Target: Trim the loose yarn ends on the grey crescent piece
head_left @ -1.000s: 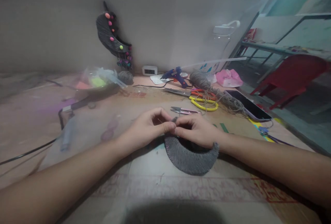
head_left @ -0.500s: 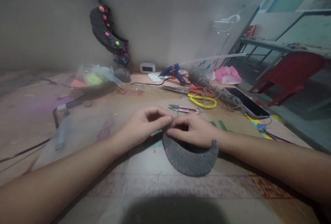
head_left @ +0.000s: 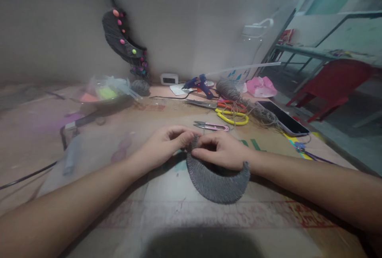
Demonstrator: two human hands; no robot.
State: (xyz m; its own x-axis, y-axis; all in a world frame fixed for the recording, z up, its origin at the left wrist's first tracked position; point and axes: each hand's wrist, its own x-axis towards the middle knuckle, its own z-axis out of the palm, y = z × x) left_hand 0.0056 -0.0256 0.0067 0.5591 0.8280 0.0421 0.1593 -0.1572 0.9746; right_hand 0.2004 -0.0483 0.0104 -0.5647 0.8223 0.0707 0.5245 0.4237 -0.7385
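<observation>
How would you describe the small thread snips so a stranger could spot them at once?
On the worktable, the left hand and right hand pinch a grey yarn-wrapped crescent. Just beyond their fingertips lie the thread snips. They are small, pink-handled and without finger rings, unlike the larger yellow-handled scissors farther back.

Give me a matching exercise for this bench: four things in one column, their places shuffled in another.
1 grey yarn-wrapped crescent
2 blue plastic glue gun
3 black flat smartphone
4 yellow-handled metal scissors

a near the right edge of the table
b close to the back wall
c pinched by the left hand and right hand
d among loose grey cord, mid-table

Pairs: 1-c, 2-b, 3-a, 4-d
</observation>
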